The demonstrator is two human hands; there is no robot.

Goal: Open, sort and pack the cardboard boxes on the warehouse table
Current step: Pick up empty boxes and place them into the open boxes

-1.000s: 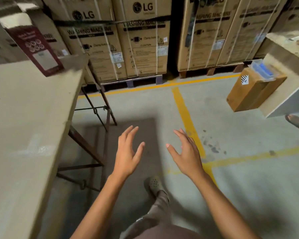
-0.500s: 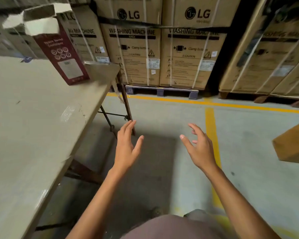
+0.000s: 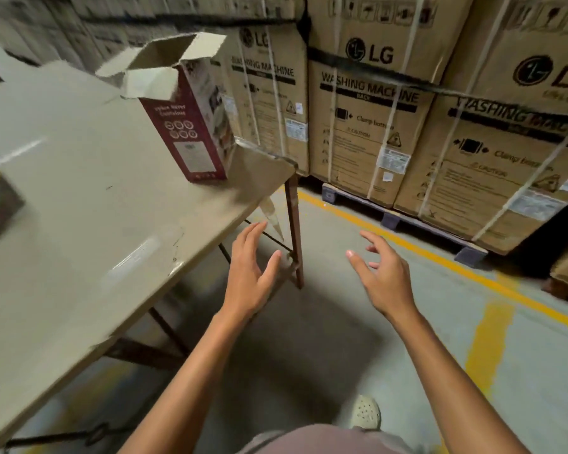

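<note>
Maroon cardboard box (image 3: 191, 126), tall with its top flaps open, stands upright on the tan table (image 3: 79, 224), ahead and to the left of our left hand (image 3: 248, 276) and well apart from it. In the head view we hold both hands over the grey concrete floor (image 3: 309, 339), fingers loosely spread and holding nothing; our right hand (image 3: 384, 280) hovers beside the left. Beyond them stand strapped brown washing-machine cartons (image 3: 368, 126).

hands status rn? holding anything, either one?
Left hand: open, fingers relaxed, holding nothing, in the air beside the table edge.
Right hand: open, fingers spread, holding nothing, above the floor.
</note>
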